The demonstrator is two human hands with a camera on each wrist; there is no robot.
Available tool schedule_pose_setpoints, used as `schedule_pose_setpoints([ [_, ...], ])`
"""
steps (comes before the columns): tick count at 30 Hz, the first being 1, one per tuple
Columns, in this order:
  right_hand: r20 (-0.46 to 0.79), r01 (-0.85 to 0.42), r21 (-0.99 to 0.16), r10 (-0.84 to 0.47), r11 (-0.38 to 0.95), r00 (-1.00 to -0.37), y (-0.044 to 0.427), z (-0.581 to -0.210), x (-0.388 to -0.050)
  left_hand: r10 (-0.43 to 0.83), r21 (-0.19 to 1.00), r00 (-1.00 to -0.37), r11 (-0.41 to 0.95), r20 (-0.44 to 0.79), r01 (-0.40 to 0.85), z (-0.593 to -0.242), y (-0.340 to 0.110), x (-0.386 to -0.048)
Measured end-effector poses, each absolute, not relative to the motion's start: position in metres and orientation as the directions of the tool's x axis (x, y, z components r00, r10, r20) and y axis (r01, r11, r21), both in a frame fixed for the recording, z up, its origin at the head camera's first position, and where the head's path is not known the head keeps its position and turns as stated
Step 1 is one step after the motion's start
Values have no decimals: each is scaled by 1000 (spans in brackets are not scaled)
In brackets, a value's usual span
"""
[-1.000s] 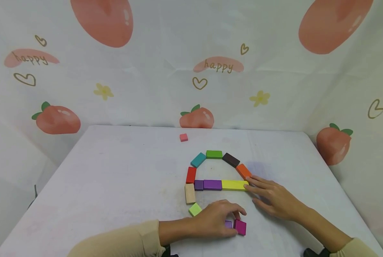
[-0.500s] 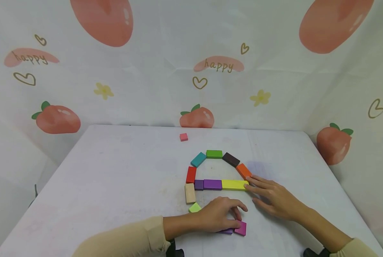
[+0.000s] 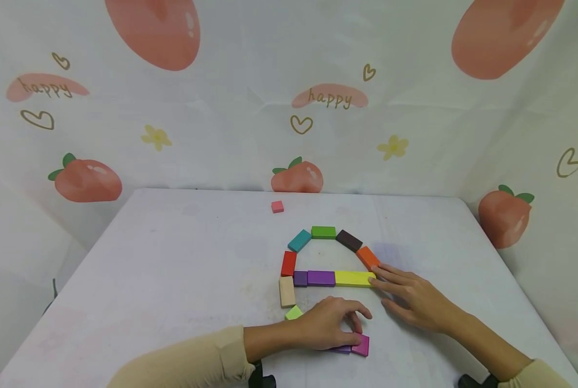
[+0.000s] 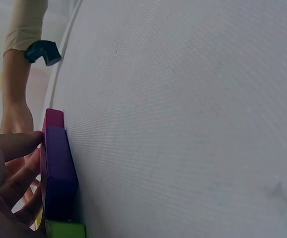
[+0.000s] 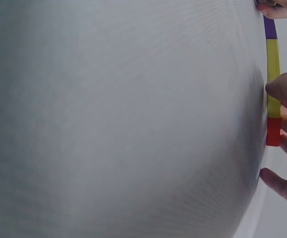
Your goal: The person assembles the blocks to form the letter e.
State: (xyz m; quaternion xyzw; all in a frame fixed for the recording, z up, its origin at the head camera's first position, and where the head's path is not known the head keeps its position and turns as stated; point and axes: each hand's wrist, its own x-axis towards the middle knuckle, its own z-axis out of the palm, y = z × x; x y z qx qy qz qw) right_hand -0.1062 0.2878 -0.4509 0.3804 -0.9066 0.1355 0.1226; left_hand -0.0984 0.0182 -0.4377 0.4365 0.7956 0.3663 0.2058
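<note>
In the head view, my left hand (image 3: 325,323) is at the near row of blocks. Its thumb lies on the magenta block (image 3: 361,347) and a bent finger is behind it, pinching it. That block sits against the right end of a purple block (image 4: 59,168), partly covered by the hand. A light green block (image 3: 293,312) shows beside the wrist. My right hand (image 3: 412,299) rests with extended fingers at the right end of the yellow block (image 3: 352,278), fingertips near the lower end of the orange block (image 3: 368,258).
A ring of blocks continues with black (image 3: 349,240), green (image 3: 323,233), teal (image 3: 299,240), red (image 3: 289,263) and beige (image 3: 286,291) pieces. Two purple blocks (image 3: 320,278) fill the crossbar left of the yellow one. A small pink block (image 3: 277,207) lies alone near the back edge.
My left thumb has moved from beside the magenta block onto it. The magenta block has slid slightly left, closing the gap to the purple block. My right hand has stayed put.
</note>
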Motion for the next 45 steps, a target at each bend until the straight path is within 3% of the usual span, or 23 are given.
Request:
schedule_pose_setpoints([
  [6, 337, -733, -142, -664, 665, -668, 288, -450, -107, 829, 767, -559, 338, 31, 545, -435, 14, -106],
  [12, 316, -724, -145, -662, 674, -680, 287, -449, -107, 754, 808, -646, 301, 123, 506, -420, -1, -134],
  [19, 309, -721, -149, -660, 677, -684, 287, -449, -106, 559, 796, -778, 313, 287, 518, -404, -29, -189],
  [25, 319, -731, -141, -669, 667, -672, 288, -450, -106, 354, 787, -856, 365, 377, 498, -406, -61, -234],
  [33, 312, -730, -140, -670, 669, -674, 288, -450, -106, 182, 817, -927, 437, 329, 376, -416, -88, -265],
  [45, 315, -731, -143, -670, 667, -672, 288, -450, -107, 77, 856, -980, 478, 183, 197, -426, -97, -281],
])
